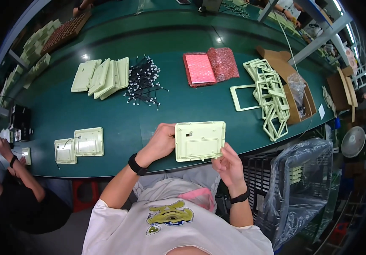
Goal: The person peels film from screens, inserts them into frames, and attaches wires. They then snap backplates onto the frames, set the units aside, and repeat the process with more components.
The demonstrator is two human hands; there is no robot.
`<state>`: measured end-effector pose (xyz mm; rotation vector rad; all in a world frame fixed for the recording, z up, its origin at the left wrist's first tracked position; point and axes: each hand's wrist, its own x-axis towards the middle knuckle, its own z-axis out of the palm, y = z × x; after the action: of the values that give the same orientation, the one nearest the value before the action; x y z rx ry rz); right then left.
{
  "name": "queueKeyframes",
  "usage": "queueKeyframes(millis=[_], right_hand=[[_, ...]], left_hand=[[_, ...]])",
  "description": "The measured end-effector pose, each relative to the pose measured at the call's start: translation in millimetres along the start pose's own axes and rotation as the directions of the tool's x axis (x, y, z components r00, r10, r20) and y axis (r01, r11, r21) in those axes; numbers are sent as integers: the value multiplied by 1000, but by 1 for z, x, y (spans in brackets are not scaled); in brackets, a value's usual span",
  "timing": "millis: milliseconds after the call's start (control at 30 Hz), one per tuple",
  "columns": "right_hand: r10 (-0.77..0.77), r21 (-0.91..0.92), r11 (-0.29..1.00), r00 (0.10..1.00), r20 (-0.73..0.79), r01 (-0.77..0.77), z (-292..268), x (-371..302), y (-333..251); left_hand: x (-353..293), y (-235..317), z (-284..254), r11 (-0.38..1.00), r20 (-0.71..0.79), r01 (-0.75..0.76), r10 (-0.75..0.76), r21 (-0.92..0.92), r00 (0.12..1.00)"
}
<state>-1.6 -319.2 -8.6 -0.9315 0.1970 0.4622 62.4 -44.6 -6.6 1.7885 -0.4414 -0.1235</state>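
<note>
A pale green plastic housing panel (201,146) is held up over the table's front edge, its recessed face with a small dark slot toward me. My left hand (162,142) is closed on its left edge, with some fingers hidden behind it. At the lower right corner, my right hand (229,165) grips the same panel between thumb and fingers. Left of my hands, two similar panels (89,141) lie on the table, each with a thin dark cable. Farther back sit a stack of panels (117,76) and a pile of short black cables with white connectors (144,80).
Red bubble-wrap packs (223,63) lie at the back centre. Pale green frames (270,97) are heaped at the right, beside an open cardboard box (306,100). A plastic-covered black crate (293,182) stands right of me. A co-worker's arm (28,178) works at the far left.
</note>
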Motion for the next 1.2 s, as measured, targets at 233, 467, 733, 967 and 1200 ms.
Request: queueKeyframes(millis=[233, 467, 733, 967, 1200], right_hand=[[44, -17, 999, 999, -17, -44, -4, 6, -5], [37, -70, 997, 995, -94, -43, 9, 19, -18], [147, -154, 975, 986, -79, -158, 2, 43, -22], [168, -200, 962, 980, -109, -187, -1, 47, -29], [108, -654, 730, 979, -174, -197, -7, 35, -34]], left_hand=[[-2, -7, 0, 999, -35, 24, -25, -21, 999], [4, -18, -4, 974, -26, 144, -151, -174, 988], [-13, -13, -22, 964, -73, 261, -257, 53, 964], [-16, -1, -20, 966, 26, 168, -177, 195, 984], [-18, 6, 4, 779, 139, -29, -74, 627, 988]])
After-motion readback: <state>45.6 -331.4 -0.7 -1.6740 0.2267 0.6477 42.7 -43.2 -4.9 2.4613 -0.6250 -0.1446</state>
